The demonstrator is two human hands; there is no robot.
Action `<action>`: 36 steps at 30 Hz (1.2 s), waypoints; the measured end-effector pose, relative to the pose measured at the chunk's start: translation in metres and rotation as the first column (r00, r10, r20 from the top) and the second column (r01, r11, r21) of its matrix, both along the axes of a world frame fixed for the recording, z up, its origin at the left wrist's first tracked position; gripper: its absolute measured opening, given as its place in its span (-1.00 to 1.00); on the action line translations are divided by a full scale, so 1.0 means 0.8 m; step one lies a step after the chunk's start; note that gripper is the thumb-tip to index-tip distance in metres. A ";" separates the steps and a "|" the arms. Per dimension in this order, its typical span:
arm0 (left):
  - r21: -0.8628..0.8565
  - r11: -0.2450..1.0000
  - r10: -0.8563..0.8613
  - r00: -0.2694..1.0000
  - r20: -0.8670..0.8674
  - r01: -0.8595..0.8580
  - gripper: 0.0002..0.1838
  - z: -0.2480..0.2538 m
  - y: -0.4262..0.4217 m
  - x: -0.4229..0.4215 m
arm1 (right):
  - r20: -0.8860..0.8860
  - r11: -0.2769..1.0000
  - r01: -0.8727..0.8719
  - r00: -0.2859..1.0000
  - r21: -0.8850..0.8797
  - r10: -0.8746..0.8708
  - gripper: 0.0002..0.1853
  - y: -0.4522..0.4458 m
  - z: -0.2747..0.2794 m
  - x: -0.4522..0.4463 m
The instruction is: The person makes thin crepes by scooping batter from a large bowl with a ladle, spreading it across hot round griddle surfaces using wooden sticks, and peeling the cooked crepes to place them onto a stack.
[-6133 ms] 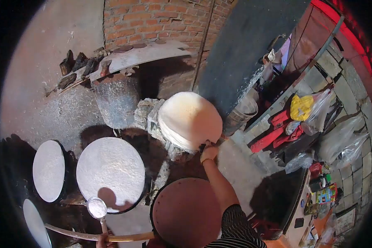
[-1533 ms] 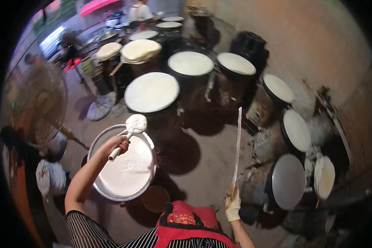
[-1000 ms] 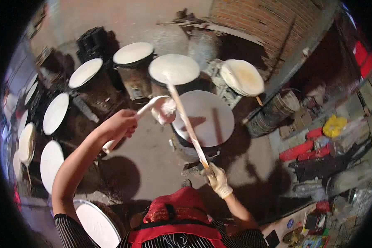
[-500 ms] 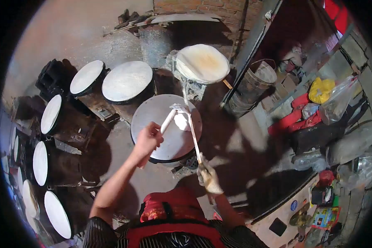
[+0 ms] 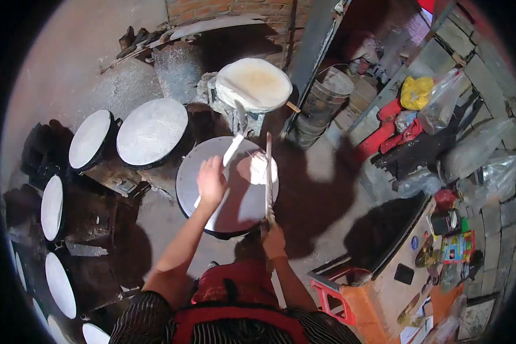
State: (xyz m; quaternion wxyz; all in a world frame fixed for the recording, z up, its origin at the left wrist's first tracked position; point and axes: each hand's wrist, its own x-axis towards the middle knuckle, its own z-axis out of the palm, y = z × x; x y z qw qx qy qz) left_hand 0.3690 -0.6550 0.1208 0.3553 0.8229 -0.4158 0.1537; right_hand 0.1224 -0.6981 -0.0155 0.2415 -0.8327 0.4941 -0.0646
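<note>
A round grey griddle point(image 5: 198, 166) stands low in front of me. On its right half lies a white lump that looks like dough or batter point(image 5: 258, 167). My left hand point(image 5: 212, 184) is closed around a white rod point(image 5: 233, 150) held slantwise over the griddle's left half. My right hand point(image 5: 274, 241) grips a long wooden stick point(image 5: 269, 195) at its near end. The stick points away from me and passes over the right part of the griddle, across the lump in view; whether it touches the lump I cannot tell.
A stack of round flat sheets point(image 5: 255, 86) stands behind the griddle. Several white-topped round griddles point(image 5: 152, 132) line the left side. A metal bucket point(image 5: 335, 83) is behind right. To the right are plastic bags point(image 5: 470, 149) and a table point(image 5: 378, 289).
My left hand has moved forward over the griddle with the white rod. The stick has swung upright, its far end drawn back from the stack. The white lump sits further right on the griddle.
</note>
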 end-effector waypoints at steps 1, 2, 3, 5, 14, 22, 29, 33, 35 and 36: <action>0.012 0.999 0.035 0.999 -0.019 -0.035 -0.76 0.016 0.008 0.007 | 0.636 0.894 -0.063 0.725 0.444 -0.264 -0.47 -0.009 -0.039 0.030; 0.009 1.000 0.022 1.000 -0.022 -0.022 -0.76 0.010 0.012 0.023 | 0.751 0.662 -0.408 0.101 0.629 -0.652 -0.52 -0.011 -0.058 0.048; 0.016 1.000 -0.007 0.997 -0.078 0.009 -0.82 -0.002 0.016 0.044 | 0.753 0.668 -0.399 0.095 0.628 -0.651 -0.52 0.000 -0.035 0.049; 0.031 0.998 -0.052 0.983 -0.179 0.058 -0.95 0.000 0.033 0.060 | 0.463 0.522 -0.037 0.517 0.852 -0.720 -0.52 0.034 0.037 0.041; 0.087 0.988 -0.083 0.914 -0.397 0.128 -0.79 -0.042 0.181 0.072 | 0.903 0.903 0.075 0.039 0.424 -0.427 -0.60 0.102 -0.098 0.142; -0.333 0.921 -0.389 -0.437 -0.811 -0.202 -0.72 -0.013 0.229 0.063 | 0.383 0.302 -0.237 0.610 0.923 -0.694 -0.61 0.068 0.045 0.104; -0.480 0.852 -0.458 -0.741 -0.491 -0.209 -0.69 0.074 0.256 0.083 | 0.607 0.545 -0.275 0.250 0.792 -0.755 -0.60 0.104 -0.019 0.072; -0.488 0.817 -0.569 -0.558 -0.604 -0.307 -0.78 0.079 0.246 0.051 | 0.604 0.664 -0.115 0.549 0.739 -0.577 -0.59 0.083 -0.003 0.129; -0.259 0.897 -0.440 -0.669 -0.599 -0.359 -0.80 0.019 0.244 0.048 | 0.576 0.703 -0.109 0.667 0.702 -0.473 -0.65 0.067 0.003 0.140; -0.230 0.906 -0.423 -0.766 -0.484 -0.355 -0.81 -0.007 0.253 0.044 | 0.581 0.703 -0.125 0.673 0.700 -0.459 -0.65 0.062 0.023 0.132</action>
